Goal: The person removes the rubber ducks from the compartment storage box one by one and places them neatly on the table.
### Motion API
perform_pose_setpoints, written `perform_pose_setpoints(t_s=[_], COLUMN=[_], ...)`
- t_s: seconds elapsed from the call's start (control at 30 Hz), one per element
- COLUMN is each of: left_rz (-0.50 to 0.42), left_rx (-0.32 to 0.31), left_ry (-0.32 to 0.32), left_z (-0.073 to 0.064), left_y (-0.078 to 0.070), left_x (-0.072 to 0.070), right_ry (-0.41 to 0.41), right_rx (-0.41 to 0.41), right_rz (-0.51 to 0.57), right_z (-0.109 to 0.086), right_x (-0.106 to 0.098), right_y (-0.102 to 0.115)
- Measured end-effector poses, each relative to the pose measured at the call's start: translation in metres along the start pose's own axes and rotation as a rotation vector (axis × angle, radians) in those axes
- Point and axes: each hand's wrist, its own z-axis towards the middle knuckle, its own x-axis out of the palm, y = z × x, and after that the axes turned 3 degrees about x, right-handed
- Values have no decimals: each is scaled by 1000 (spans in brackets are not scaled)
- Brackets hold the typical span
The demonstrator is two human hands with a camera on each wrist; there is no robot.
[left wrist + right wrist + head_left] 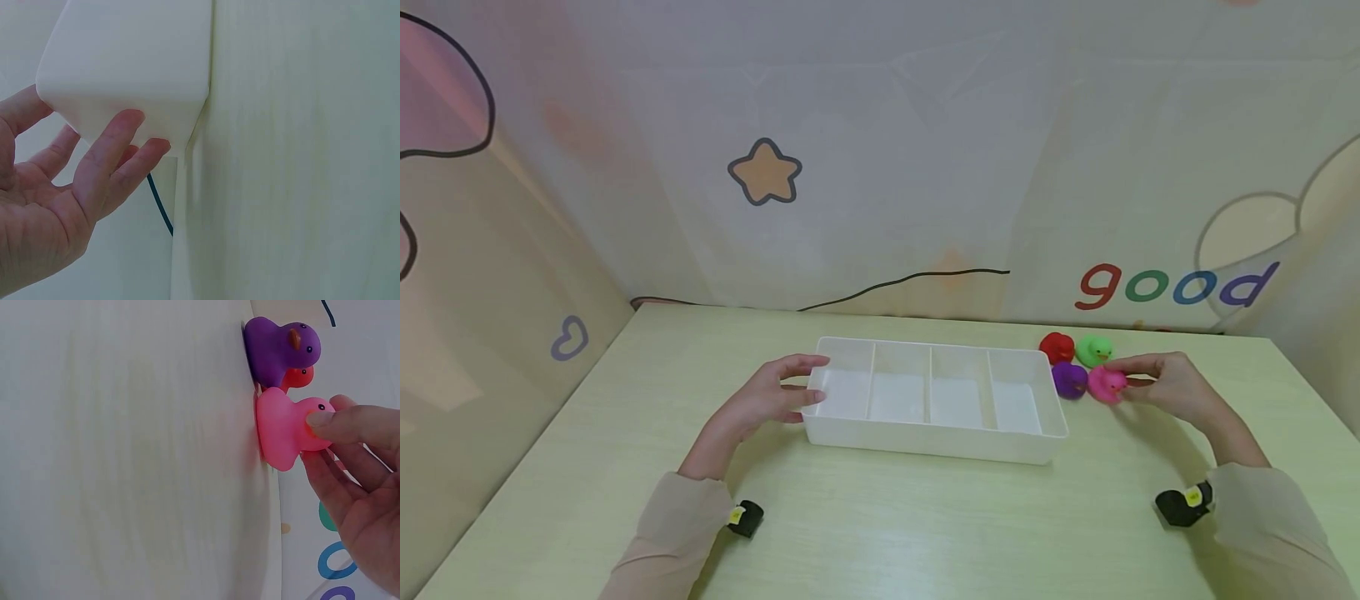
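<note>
A white tray [925,442] with several compartments lies lengthwise in the middle of the table. My left hand [778,387] rests its spread fingers against the tray's left end, near the rim; in the left wrist view the fingertips [128,122] touch the outside of the end wall. On the right, my right hand [1172,387] pinches the head of a pink rubber duck [278,431], thumb on its beak. Beside it are a purple duck [1069,380], a red duck [1057,347] and a green duck [1093,350], grouped at the tray's right end.
The pale wooden table [880,525] meets a printed cloth backdrop [880,167] along its back edge, a little behind the ducks. Small black cameras sit at the left wrist [746,518] and the right wrist [1183,505].
</note>
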Motion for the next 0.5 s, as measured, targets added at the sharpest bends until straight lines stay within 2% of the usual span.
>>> perform_pose_setpoints(t_s=[0.2, 0.5], left_rz=[6, 50], left_rx=[5, 4], left_ry=[4, 20], left_z=[0, -2], left_y=[0, -2], left_x=[0, 0], right_ry=[-7, 1], right_rx=[-11, -2], right_rz=[-32, 2], right_z=[0, -1], right_x=[-1, 1], right_y=[-4, -2])
